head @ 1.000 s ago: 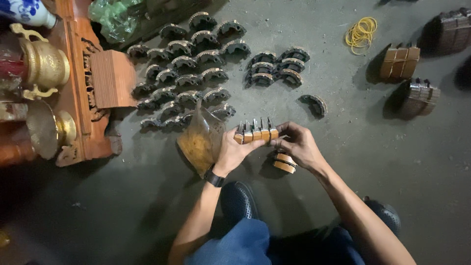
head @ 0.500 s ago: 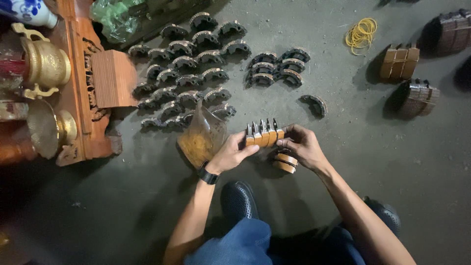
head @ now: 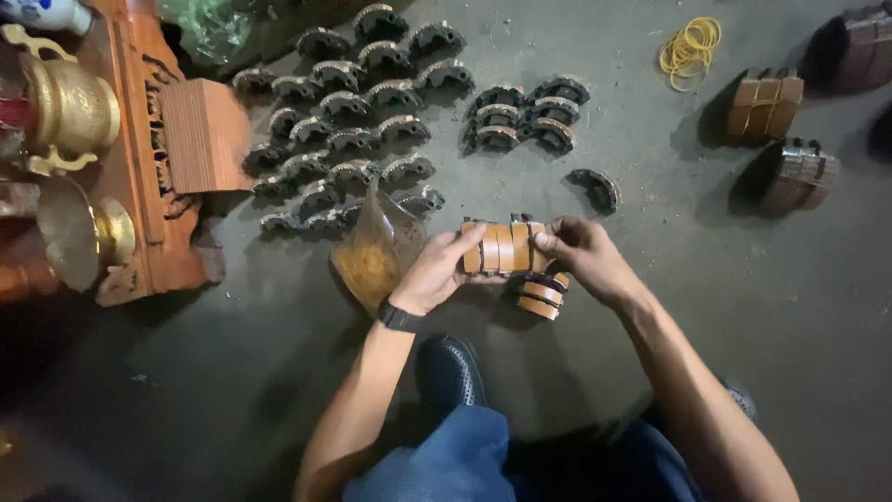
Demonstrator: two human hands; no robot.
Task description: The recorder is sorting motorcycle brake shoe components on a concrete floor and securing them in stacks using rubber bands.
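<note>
Both hands meet over the concrete floor [head: 279, 372] and hold between them a short row of curved brown pieces [head: 504, 247], pressed side by side so that the row's long axis runs straight from one hand to the other, level and crosswise to the forearms. The left hand [head: 435, 274] is cupped against the row's left end, thumb on top and fingers curled beneath, pinching that end. The right hand [head: 587, 260] closes on the opposite end, thumb and forefinger pressed together at the last piece, the rest of the fingers folded under; neither hand is spread. The row lies exactly between the two palms, so each hand is equally near it. Just below the right hand's thumb, on the floor, sits a small banded stack of the same brown pieces [head: 544, 296], close to the held row but apart from it. Just beyond the left hand's knuckles stands a clear plastic bag [head: 376, 251] with yellowish content. Farther ahead of both hands lie rows of dark curved shoes [head: 344, 139], and well off past the right hand a bunch of yellow rubber bands [head: 689, 46].
</note>
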